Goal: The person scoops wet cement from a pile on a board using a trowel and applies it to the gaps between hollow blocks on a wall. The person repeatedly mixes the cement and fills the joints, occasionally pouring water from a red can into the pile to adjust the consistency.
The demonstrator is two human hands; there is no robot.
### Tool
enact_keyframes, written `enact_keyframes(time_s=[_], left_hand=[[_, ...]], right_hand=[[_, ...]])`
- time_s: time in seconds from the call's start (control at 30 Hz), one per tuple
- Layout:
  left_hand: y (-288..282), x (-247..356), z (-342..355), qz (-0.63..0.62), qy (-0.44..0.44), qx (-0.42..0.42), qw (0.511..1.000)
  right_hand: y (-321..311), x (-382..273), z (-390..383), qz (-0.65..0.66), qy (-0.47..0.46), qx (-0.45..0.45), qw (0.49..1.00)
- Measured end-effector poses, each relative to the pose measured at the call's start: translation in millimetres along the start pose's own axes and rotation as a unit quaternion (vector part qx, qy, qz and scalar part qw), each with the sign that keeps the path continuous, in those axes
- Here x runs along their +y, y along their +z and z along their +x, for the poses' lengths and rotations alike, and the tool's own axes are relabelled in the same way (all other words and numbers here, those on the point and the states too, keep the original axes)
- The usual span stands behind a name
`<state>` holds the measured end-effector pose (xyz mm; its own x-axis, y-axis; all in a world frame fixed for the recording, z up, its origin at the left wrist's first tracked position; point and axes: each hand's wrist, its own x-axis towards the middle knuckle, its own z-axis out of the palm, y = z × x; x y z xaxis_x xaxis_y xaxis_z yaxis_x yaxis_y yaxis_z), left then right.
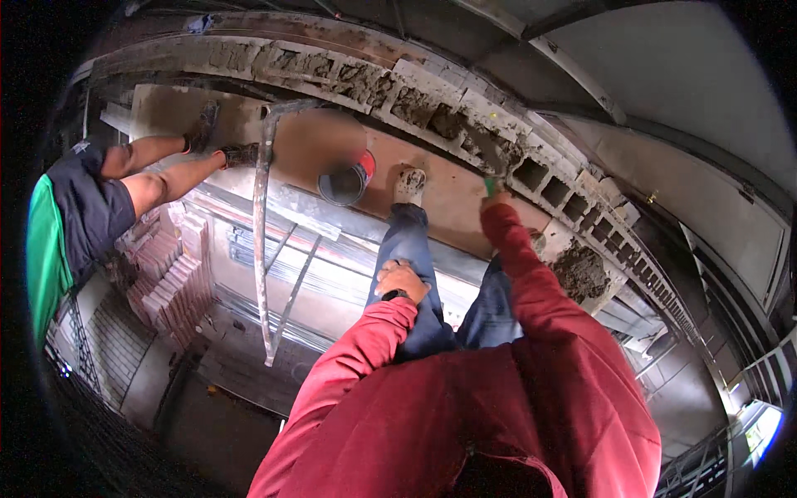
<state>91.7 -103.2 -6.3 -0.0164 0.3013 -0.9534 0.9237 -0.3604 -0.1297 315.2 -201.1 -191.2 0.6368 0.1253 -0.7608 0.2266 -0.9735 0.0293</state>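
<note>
Green-handled trowel (pixel 490 183) was held at the block wall (pixel 501 121), right of upper centre.
My right hand (pixel 498 200) gripped it; my left hand (pixel 400 280), well apart, rested on my left leg (pixel 407 236), mid-frame; I could not tell its finger closure.

In long red sleeves (pixel 531 311), a person stretches the right arm (pixel 521 257) forward, the right hand (pixel 496 200) partly hidden by its cuff, its grip closed, in line with the far edge of the plank (pixel 452 207). The left arm (pixel 365 340) slants inward; the left hand (pixel 402 280) rests back up on the left leg (pixel 404 236), fingers curled, a dark watch (pixel 396 295) at the wrist.
</note>
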Motion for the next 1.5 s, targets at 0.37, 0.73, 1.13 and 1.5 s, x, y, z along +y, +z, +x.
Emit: enact_keyframes(time_s=[0.37, 0.73, 1.13, 1.5], left_hand=[[-21.8, -27.1, -0.7, -0.026, -0.025, -0.028, 0.999], [20.5, -129.3, 200.3, -0.106, 0.004, 0.166, 0.980], [20.5, -145.8, 359.3, 0.251, 0.148, 0.286, 0.913], [-24.8, -111.2, 197.5, 0.267, 0.171, 0.200, 0.927]], right_hand=[[-49.2, -54.9, -77.7, -0.002, -0.060, -0.044, 0.997], [-4.2, 31.5, -138.0, 0.292, -0.254, 0.120, 0.914], [40.1, 137.6, -184.7, 0.412, 0.063, -0.028, 0.909], [-97.4, 113.8, -127.9, 0.046, -0.069, 0.116, 0.990]])
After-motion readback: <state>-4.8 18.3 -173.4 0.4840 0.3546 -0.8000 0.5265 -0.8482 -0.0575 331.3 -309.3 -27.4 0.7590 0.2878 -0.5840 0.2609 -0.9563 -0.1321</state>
